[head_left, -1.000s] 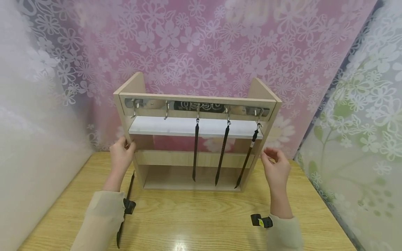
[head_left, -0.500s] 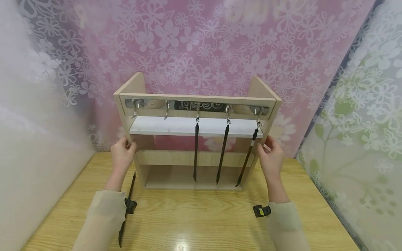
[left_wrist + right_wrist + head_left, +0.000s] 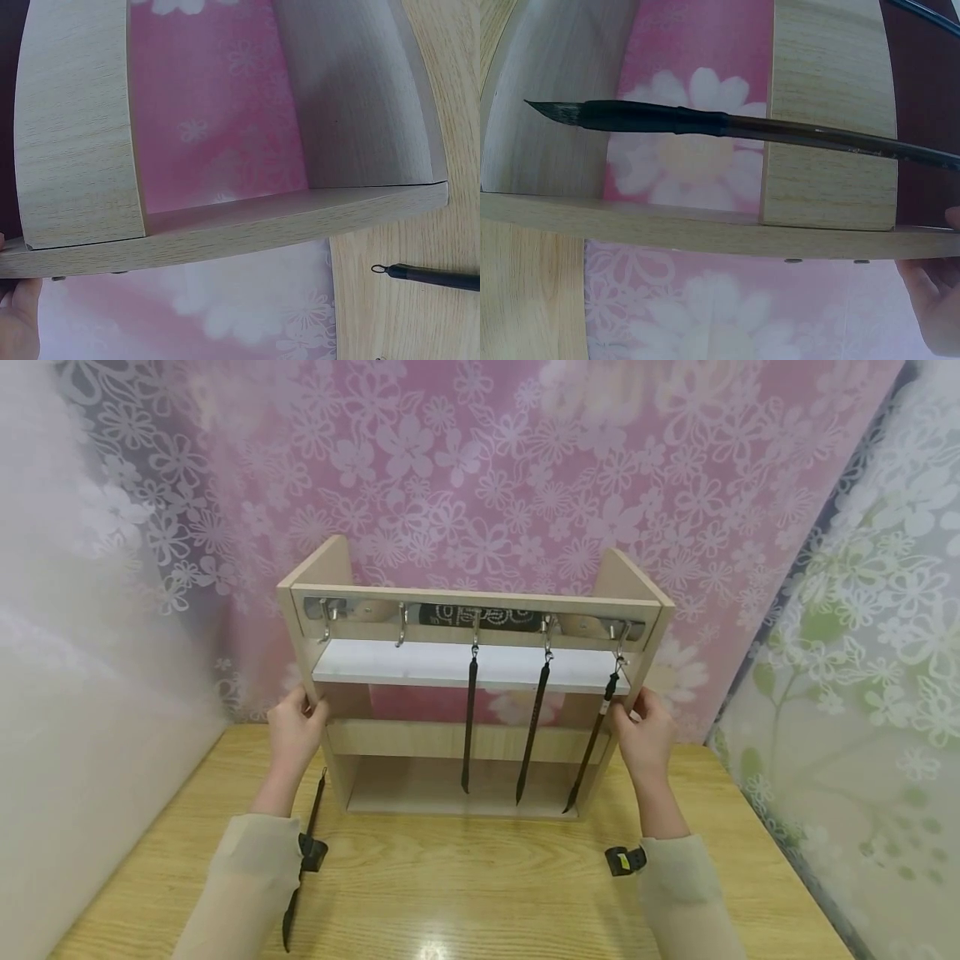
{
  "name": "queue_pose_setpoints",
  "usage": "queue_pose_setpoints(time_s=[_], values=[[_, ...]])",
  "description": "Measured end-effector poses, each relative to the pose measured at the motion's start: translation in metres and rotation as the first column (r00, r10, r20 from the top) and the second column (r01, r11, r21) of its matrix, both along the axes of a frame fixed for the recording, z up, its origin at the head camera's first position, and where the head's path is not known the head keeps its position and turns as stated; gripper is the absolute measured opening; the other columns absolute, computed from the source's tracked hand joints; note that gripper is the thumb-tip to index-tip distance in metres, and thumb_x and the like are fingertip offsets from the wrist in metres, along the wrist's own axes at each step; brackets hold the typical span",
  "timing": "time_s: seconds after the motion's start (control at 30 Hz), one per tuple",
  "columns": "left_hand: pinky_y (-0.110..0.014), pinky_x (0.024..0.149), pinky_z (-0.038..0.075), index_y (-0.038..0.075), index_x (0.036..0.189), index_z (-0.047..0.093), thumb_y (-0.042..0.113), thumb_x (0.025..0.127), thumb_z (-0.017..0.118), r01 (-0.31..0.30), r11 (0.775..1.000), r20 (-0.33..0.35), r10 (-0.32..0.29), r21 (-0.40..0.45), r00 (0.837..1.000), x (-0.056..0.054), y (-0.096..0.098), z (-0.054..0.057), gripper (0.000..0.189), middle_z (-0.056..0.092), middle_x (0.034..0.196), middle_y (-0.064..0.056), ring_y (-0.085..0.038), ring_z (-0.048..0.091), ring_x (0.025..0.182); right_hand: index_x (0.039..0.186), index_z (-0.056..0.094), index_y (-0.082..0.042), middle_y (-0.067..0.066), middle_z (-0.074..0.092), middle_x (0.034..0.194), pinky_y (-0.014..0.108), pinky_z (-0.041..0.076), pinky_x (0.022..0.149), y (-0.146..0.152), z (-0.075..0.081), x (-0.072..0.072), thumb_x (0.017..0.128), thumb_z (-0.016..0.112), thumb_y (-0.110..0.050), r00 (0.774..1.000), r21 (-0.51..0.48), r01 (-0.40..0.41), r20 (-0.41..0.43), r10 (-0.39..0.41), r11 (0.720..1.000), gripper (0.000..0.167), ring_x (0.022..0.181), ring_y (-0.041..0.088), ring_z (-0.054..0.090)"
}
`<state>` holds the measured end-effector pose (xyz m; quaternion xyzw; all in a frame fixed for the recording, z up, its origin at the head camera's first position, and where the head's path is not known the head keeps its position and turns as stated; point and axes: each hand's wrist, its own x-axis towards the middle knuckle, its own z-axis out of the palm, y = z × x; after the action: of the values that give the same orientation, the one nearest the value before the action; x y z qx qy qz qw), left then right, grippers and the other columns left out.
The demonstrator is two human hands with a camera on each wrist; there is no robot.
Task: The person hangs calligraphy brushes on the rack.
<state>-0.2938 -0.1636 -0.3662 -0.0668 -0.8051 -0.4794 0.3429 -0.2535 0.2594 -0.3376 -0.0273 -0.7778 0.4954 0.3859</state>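
Observation:
A pale wooden shelf rack (image 3: 465, 739) stands upright on the table, with a metal hook strip (image 3: 442, 613) along its top front board. My left hand (image 3: 294, 731) grips the rack's left side panel, thumb at the front edge. On the opposite panel my right hand (image 3: 645, 735) pinches the edge in the same way. Three dark calligraphy brushes hang tip down from hooks: one at the middle (image 3: 468, 727), one right of it (image 3: 532, 731), and one at the far right (image 3: 817, 137), close beside my right hand. The two left hooks carry nothing.
Another brush (image 3: 313, 810) lies on the wooden table (image 3: 450, 885) left of the rack, partly hidden under my left wrist; its loop end (image 3: 380, 268) shows in the left wrist view. A pink flowered backdrop (image 3: 480, 468) rises behind, with pale walls at both sides.
My right hand has come in from beside the rack and now grips its right panel. The left hand keeps its hold, and the rack stands in nearly the same place.

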Motion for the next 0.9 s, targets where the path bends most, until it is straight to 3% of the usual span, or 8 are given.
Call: queue_pose_setpoints(time_s=[0.03,0.07,0.2,0.27,0.43,0.67,0.77,0.9], values=[[-0.034,0.058,0.056,-0.007,0.089,0.061,0.005,0.082,0.055,0.036,0.999,-0.015,-0.035,0.029,0.999,0.0,0.0,-0.001,0.016,0.062,0.088,-0.025,-0.034,0.062,0.077,0.102,0.058,0.008,0.023,0.061,0.091,0.017,0.051,0.073,0.0,0.0,0.0,0.077,0.054,0.003,1.0,0.015,0.009,0.0,-0.009,1.0,0.026,0.091,0.029,0.059],[-0.033,0.057,0.056,-0.006,0.089,0.062,0.007,0.082,0.057,0.049,0.997,-0.03,-0.047,0.057,0.998,-0.013,-0.007,-0.015,0.015,0.063,0.088,-0.024,-0.032,0.063,0.077,0.101,0.058,0.008,0.022,0.061,0.091,0.015,0.05,0.072,0.0,0.001,0.0,0.077,0.054,0.003,1.0,0.027,0.016,0.0,-0.016,1.0,0.025,0.091,0.029,0.059],[-0.037,0.048,0.054,0.009,0.09,0.065,0.023,0.082,0.061,0.091,0.989,-0.099,-0.08,0.118,0.992,-0.076,-0.038,-0.079,0.016,0.066,0.09,-0.01,-0.016,0.063,0.081,0.097,0.06,0.007,0.021,0.062,0.088,0.015,0.051,0.07,0.001,0.001,-0.001,0.076,0.055,0.002,0.999,0.071,0.046,-0.001,-0.046,0.996,0.022,0.087,0.027,0.061],[-0.04,0.049,0.054,0.011,0.093,0.065,0.027,0.08,0.063,0.048,0.993,-0.079,-0.039,0.111,0.996,-0.105,-0.051,-0.105,0.021,0.065,0.094,-0.009,-0.017,0.063,0.085,0.096,0.06,0.007,0.022,0.062,0.087,0.023,0.053,0.072,0.001,0.001,-0.001,0.076,0.055,0.003,0.999,0.075,0.048,-0.006,-0.048,0.996,0.021,0.086,0.028,0.061],[-0.031,0.07,0.054,0.001,0.103,0.062,0.013,0.079,0.064,0.117,0.977,-0.042,-0.111,0.18,0.993,-0.102,-0.052,-0.104,0.027,0.061,0.103,-0.018,-0.026,0.058,0.097,0.096,0.058,0.009,0.023,0.061,0.086,0.039,0.052,0.073,0.001,0.0,-0.002,0.075,0.056,0.005,0.999,0.078,0.037,-0.012,-0.036,0.996,0.021,0.085,0.03,0.061],[-0.021,0.075,0.051,0.022,0.118,0.056,0.026,0.078,0.068,0.135,0.983,-0.088,-0.124,0.125,0.988,-0.133,-0.075,-0.168,0.042,0.06,0.111,-0.001,-0.014,0.057,0.1,0.096,0.058,0.009,0.023,0.061,0.088,0.036,0.052,0.075,0.001,-0.001,-0.003,0.075,0.056,0.004,1.0,0.065,0.031,-0.004,-0.031,0.997,0.022,0.087,0.03,0.06],[-0.024,0.077,0.051,0.023,0.12,0.055,0.025,0.078,0.068,0.129,0.983,-0.106,-0.115,0.134,0.988,-0.128,-0.078,-0.18,0.044,0.059,0.113,-0.002,-0.016,0.057,0.1,0.095,0.058,0.009,0.023,0.061,0.088,0.038,0.052,0.074,0.002,-0.001,-0.003,0.075,0.057,0.004,0.999,0.072,0.042,-0.011,-0.041,0.996,0.021,0.087,0.031,0.061],[-0.02,0.076,0.051,0.03,0.119,0.054,0.035,0.079,0.065,0.042,0.997,-0.071,-0.038,0.065,0.997,-0.108,-0.083,-0.184,0.042,0.058,0.113,0.008,-0.008,0.056,0.099,0.094,0.058,0.009,0.024,0.061,0.087,0.036,0.053,0.073,0.003,0.0,-0.004,0.074,0.057,0.004,0.998,0.095,0.056,-0.018,-0.054,0.994,0.02,0.087,0.032,0.061]])
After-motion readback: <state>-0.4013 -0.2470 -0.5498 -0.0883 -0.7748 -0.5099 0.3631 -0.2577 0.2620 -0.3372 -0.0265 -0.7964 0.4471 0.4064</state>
